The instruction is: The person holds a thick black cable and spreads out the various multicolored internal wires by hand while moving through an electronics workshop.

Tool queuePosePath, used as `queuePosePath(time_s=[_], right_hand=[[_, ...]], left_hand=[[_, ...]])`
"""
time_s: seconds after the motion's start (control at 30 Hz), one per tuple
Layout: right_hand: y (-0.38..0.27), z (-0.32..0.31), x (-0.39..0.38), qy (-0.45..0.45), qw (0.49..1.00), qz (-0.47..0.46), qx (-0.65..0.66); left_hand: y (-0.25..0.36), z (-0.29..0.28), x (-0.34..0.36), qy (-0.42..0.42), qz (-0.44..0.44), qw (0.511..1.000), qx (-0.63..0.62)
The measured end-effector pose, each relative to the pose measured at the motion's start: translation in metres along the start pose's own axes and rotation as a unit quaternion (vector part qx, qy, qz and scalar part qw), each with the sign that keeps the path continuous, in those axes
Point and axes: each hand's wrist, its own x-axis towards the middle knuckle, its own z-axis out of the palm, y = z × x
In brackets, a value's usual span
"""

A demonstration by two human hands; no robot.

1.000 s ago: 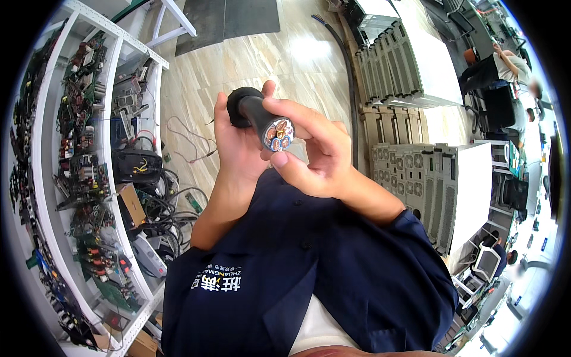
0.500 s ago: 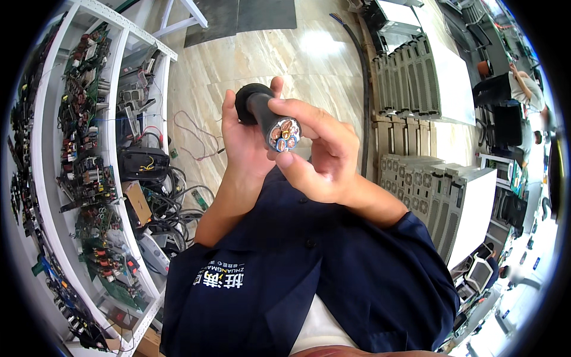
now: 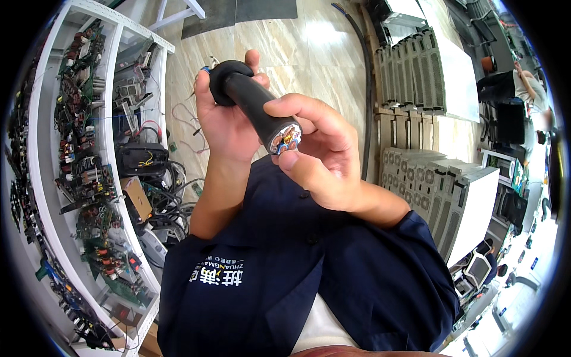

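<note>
A short length of thick black cable (image 3: 253, 104) is held up in front of my chest, its near end cut across. Copper strands in several coloured cores show at that cut face. My right hand (image 3: 330, 157) pinches the near end, with the thumb below the cut face and the index finger on top. Farther off to the left, my left hand (image 3: 226, 128) holds the cable around its far end, beside a black rubber collar (image 3: 221, 83). Past the collar, bare wire ends (image 3: 211, 61) stick out, one with blue on it. Most of the left fingers are hidden behind the cable.
A white shelf rack (image 3: 113, 89) full of circuit boards stands at the left. Coiled black cables (image 3: 172, 202) lie on the floor beside it. On the right, grey metal modules (image 3: 410, 71) sit on wooden pallets (image 3: 395, 128), with a long black cable (image 3: 364, 77) alongside. People are farther right.
My left hand has moved left and away with the collar, so more of the cable's length shows. Wire ends past the collar have come into view. My right hand keeps its pinch.
</note>
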Motion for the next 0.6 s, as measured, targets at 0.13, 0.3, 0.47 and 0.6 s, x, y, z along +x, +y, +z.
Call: queuePosePath(time_s=[0.13,0.3,0.47,0.6], right_hand=[[0.001,0.005,0.0,0.001,0.999,0.016,0.029],[0.001,0.012,0.001,0.01,0.998,0.027,0.048],[0.003,0.017,0.001,0.019,0.997,0.032,0.061],[0.004,0.022,0.0,0.032,0.997,0.034,0.064]], left_hand=[[0.005,0.004,-0.005,0.001,0.015,0.999,0.029],[0.011,0.005,-0.009,0.019,0.028,0.999,0.021],[0.013,0.007,-0.014,0.036,0.037,0.998,0.022],[0.012,0.007,-0.017,0.042,0.03,0.999,0.01]])
